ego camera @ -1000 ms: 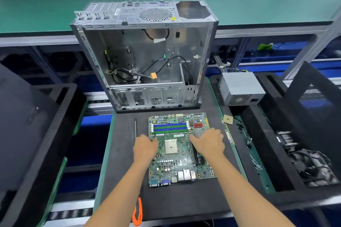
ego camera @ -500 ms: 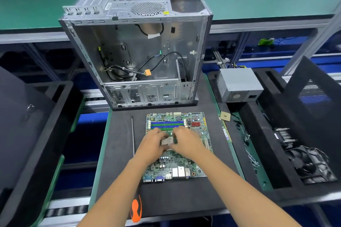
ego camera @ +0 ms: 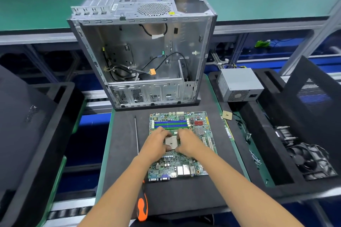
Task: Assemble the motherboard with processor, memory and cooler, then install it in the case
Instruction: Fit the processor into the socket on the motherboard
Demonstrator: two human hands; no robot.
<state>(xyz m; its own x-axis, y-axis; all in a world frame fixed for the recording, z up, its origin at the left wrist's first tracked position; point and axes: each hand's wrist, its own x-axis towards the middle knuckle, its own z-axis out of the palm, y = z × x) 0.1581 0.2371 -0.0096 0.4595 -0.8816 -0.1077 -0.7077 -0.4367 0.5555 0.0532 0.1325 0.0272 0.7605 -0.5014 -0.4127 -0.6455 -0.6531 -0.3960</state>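
A green motherboard (ego camera: 184, 162) lies flat on the black mat (ego camera: 121, 153), with blue and green memory slots along its far edge. My left hand (ego camera: 156, 143) and my right hand (ego camera: 188, 143) flank the bare square processor socket (ego camera: 170, 143). Their bent fingertips and thumbs touch the socket's edges, and neither hand holds a loose part. The processor chip (ego camera: 227, 115) lies on the mat's far right corner. A memory stick (ego camera: 228, 131) lies along the mat's right edge. The black fan cooler (ego camera: 311, 160) sits in the right tray. Behind the board stands the open metal case (ego camera: 144, 51).
A grey power supply (ego camera: 239, 84) rests right of the case. A thin metal rod (ego camera: 136, 134) lies left of the board. An orange-handled screwdriver (ego camera: 142, 206) lies at the mat's near edge. Black foam trays (ego camera: 46, 134) flank the mat, and loose screws (ego camera: 255, 158) lie on its right.
Both hands moved inward from the board's left and right parts to the processor socket, and now their fingertips sit at its edges. The view also shifted slightly.
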